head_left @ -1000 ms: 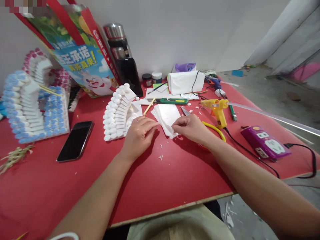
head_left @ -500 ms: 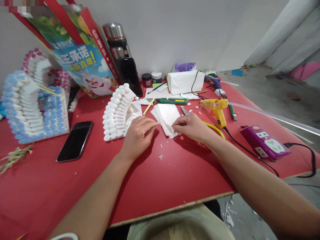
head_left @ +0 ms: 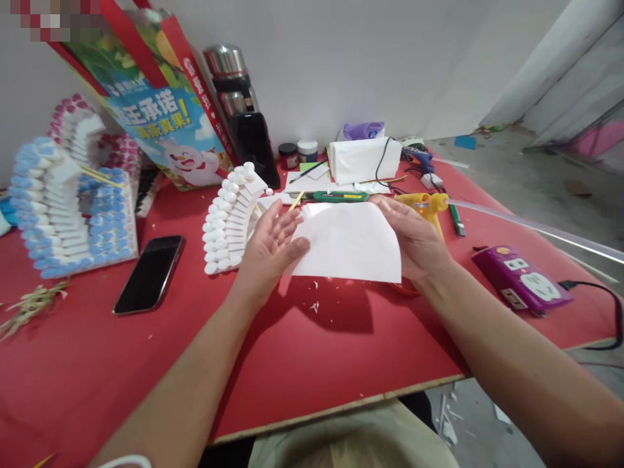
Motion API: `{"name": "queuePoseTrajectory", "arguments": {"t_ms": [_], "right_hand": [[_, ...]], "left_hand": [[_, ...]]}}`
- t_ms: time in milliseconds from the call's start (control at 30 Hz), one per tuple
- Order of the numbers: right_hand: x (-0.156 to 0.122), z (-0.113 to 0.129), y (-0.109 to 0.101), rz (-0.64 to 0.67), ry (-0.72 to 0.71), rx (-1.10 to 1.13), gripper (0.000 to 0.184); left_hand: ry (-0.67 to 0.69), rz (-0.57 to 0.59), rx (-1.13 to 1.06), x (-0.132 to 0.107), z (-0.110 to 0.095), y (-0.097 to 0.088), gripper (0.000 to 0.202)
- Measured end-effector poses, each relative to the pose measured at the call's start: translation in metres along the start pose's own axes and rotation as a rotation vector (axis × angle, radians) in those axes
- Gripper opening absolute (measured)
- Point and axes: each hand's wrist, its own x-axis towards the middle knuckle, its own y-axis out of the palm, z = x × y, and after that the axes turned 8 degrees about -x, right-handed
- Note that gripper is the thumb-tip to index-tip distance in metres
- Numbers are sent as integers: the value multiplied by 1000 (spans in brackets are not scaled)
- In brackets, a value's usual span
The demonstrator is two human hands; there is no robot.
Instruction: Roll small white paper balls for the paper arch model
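Observation:
A sheet of white paper [head_left: 348, 250] is held up over the red table, bowed a little along its top edge. My right hand [head_left: 416, 237] grips its right side, thumb and fingers pinched near the upper corner. At the left edge, my left hand [head_left: 270, 244] has its thumb over the paper and its other fingers loosely curled, palm partly showing. Behind the sheet, a small part of a white paper stack [head_left: 314, 209] shows. Close to my left hand stands a curved white model [head_left: 229, 224] of cotton-swab tips and stepped white pieces.
A yellow glue gun [head_left: 429, 207] lies partly behind my right hand. A green utility knife [head_left: 341, 195] is beyond the paper. A purple power strip [head_left: 521, 279] sits right, a phone [head_left: 149, 273] left. A blue-and-white model [head_left: 73, 211] and shopping bag [head_left: 170, 117] stand behind.
The white sheet has come up off the stack and spread between my hands. My right hand has moved right and up with it; my left hand has turned palm inward.

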Motion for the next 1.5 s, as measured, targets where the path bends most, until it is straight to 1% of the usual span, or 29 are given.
{"name": "queuePoseTrajectory", "arguments": {"t_ms": [67, 133, 167, 233, 300, 367, 400, 467, 533, 600, 667, 733, 800, 867, 933, 1033, 1100, 1200, 1267, 1367, 1433, 1500], "right_hand": [[-1, 2, 0, -26, 19, -86, 38], [1, 3, 0, -10, 26, -124, 38], [2, 3, 0, 16, 41, -115, 39], [6, 2, -1, 79, 128, -79, 44], [8, -2, 1, 161, 247, -50, 55], [8, -5, 4, 278, 318, -21, 61], [7, -6, 6, 345, 332, -14, 61], [3, -7, 10, 459, 342, -26, 51], [0, -8, 13, 523, 370, -53, 39], [-1, -10, 14, 512, 394, -60, 27], [1, -13, 13, 440, 386, -41, 19], [3, -16, 11, 368, 352, -2, 17], [4, -18, 9, 335, 322, 31, 20], [5, -18, 8, 319, 291, 39, 25], [5, -17, 8, 329, 273, 16, 32], [4, -17, 11, 377, 273, -19, 44], [4, -17, 12, 361, 292, -7, 46], [5, -17, 11, 289, 297, 29, 45], [6, -17, 9, 270, 280, 32, 43], [7, -18, 9, 275, 262, 22, 34], [7, -21, 11, 303, 261, 18, 28], [6, -25, 15, 342, 268, 18, 27]], "left_hand": [[-152, -8, -115, -1, -2, 3, 82], [-247, -25, -192, -2, -6, 5, 75], [-266, -32, -224, -3, -8, 6, 71], [-275, -25, -277, -3, -12, 7, 65], [-284, 10, -299, -4, -16, 8, 60], [-317, 65, -284, -5, -17, 9, 56], [-332, 88, -267, -6, -18, 10, 54], [-343, 120, -224, -7, -17, 13, 51], [-329, 106, -185, -7, -16, 15, 50], [-328, 45, -172, -8, -14, 16, 48], [-359, -1, -188, -8, -12, 15, 46], [-380, 14, -190, -8, -11, 13, 44], [-379, 52, -135, -9, -10, 10, 40], [-370, 65, -53, -9, -9, 9, 33], [-365, 54, -21, -9, -9, 9, 28], [-349, 3, -89, -8, -10, 9, 23], [-350, -32, -139, -7, -9, 8, 24], [-363, -29, -180, -5, -8, 5, 27], [-369, -18, -188, -3, -6, 4, 27], [-344, -49, -170, -3, -5, 4, 23], [-322, -93, -160, -3, -5, 5, 22], [-316, -125, -152, -4, -6, 5, 23]]}}
